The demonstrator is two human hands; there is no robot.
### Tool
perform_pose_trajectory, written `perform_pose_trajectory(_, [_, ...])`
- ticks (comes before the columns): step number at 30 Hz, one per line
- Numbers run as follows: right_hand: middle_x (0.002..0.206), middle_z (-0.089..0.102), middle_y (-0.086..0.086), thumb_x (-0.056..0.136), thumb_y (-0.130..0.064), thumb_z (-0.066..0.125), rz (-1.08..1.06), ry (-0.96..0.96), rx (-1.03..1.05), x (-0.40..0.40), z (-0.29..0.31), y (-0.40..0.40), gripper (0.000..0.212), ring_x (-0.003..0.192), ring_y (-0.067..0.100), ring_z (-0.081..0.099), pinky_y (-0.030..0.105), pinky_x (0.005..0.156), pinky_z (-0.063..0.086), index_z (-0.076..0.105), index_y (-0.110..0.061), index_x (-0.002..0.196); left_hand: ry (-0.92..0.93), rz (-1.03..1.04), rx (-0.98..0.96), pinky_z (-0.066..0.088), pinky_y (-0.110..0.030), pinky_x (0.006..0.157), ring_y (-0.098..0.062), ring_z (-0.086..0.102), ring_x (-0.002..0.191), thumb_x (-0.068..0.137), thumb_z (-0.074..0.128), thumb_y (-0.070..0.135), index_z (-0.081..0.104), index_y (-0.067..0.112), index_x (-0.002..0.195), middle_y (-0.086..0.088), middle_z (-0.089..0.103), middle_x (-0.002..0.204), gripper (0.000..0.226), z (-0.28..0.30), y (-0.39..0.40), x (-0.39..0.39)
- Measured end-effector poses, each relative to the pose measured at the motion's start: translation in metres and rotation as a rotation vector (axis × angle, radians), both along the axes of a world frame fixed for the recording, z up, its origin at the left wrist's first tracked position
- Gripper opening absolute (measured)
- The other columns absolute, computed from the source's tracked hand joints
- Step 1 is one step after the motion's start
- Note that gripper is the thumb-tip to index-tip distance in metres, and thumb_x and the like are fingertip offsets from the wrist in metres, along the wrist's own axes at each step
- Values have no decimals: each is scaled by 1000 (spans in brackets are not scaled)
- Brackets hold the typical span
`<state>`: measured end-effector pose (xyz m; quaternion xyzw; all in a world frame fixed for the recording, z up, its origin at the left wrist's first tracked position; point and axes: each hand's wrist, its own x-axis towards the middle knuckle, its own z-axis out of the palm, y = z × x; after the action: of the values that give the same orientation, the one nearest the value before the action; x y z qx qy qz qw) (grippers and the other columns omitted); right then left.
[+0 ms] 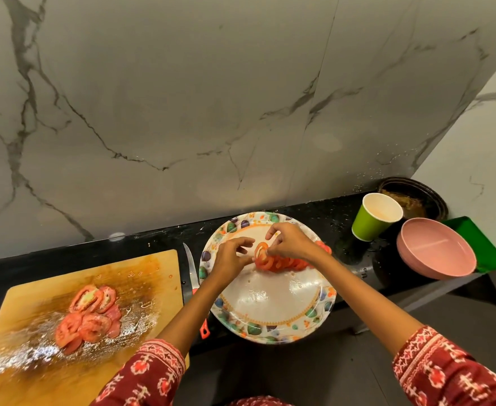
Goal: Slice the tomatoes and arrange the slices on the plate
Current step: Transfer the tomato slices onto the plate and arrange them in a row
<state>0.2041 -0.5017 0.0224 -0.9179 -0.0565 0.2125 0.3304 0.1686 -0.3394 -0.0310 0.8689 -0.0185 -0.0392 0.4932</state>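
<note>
A patterned plate [270, 317] sits on the black counter, its near edge over the counter's front. A row of overlapping tomato slices [287, 263] lies across its far half. My right hand [292, 241] pinches the leftmost slice [261, 253], which stands on edge. My left hand [230, 259] touches that same slice from the left with its fingertips. More tomato slices [90, 315] lie in a wet pile on the wooden cutting board [141, 276] to the left. A knife [192, 268] with a red handle rests between board and plate, partly hidden under my left forearm.
A green paper cup [369, 224], a pink bowl [434, 253], a green tray [484, 244] and a dark bowl with brown scraps [413, 197] crowd the counter's right end. A marble wall rises right behind the counter.
</note>
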Motion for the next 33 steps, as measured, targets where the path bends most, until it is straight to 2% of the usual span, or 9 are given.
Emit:
perform_pose_trajectory(5, [96, 65, 9, 79, -17, 72, -48, -118, -133, -3, -12, -3, 23, 85, 19, 60, 29, 73, 50, 60, -12, 98, 26, -96, 173, 46, -21, 80, -19, 57, 100, 71, 79, 20, 52, 10, 127, -11, 57, 122, 63, -11, -14, -1])
perform_pose_trajectory(9, [87, 64, 6, 79, -26, 73, -39, -227, -160, -3, -15, -13, 23, 76, 12, 52, 23, 68, 38, 63, -9, 92, 27, -98, 246, 46, -24, 85, -19, 55, 102, 73, 77, 25, 53, 11, 127, -10, 57, 121, 60, -20, -25, -4])
perform_pose_trajectory(13, [79, 68, 8, 83, -24, 69, -125, -256, -29, -2, -15, -27, 15, 63, 8, 54, 23, 64, 41, 64, -9, 82, -20, -76, 232, 40, -17, 80, -19, 55, 100, 77, 73, 17, 57, 10, 123, -10, 59, 119, 49, -21, -27, -4])
perform_pose_trajectory(16, [77, 70, 13, 85, -22, 67, -184, -247, 9, -1, -16, -37, 14, 71, 19, 64, 32, 71, 49, 63, -8, 83, -22, -97, 216, 39, -15, 82, -19, 54, 105, 77, 73, 15, 56, 10, 124, -11, 58, 122, 50, -22, -25, -4])
perform_pose_trajectory(21, [79, 70, 10, 86, -20, 64, -225, -238, 45, -4, -17, -44, 8, 78, 24, 67, 35, 75, 52, 62, -12, 86, 79, -111, 192, 42, -33, 99, -23, 45, 123, 69, 80, 29, 40, 15, 137, -8, 47, 135, 80, -18, -27, -1])
perform_pose_trajectory(29, [83, 70, 9, 88, -19, 63, -252, -248, 73, -11, -14, -49, 8, 80, 21, 67, 34, 75, 53, 61, -12, 91, 86, -174, 215, 44, -39, 101, -24, 49, 121, 75, 76, 19, 39, 15, 138, -11, 50, 133, 73, -15, -33, 4])
perform_pose_trajectory(33, [84, 70, 9, 89, -19, 62, -259, -253, 77, -14, -14, -50, 8, 80, 20, 67, 31, 74, 51, 60, -12, 92, 45, -137, 174, 48, -36, 95, -24, 50, 116, 71, 78, 15, 37, 16, 139, -10, 45, 136, 79, -11, -29, 0])
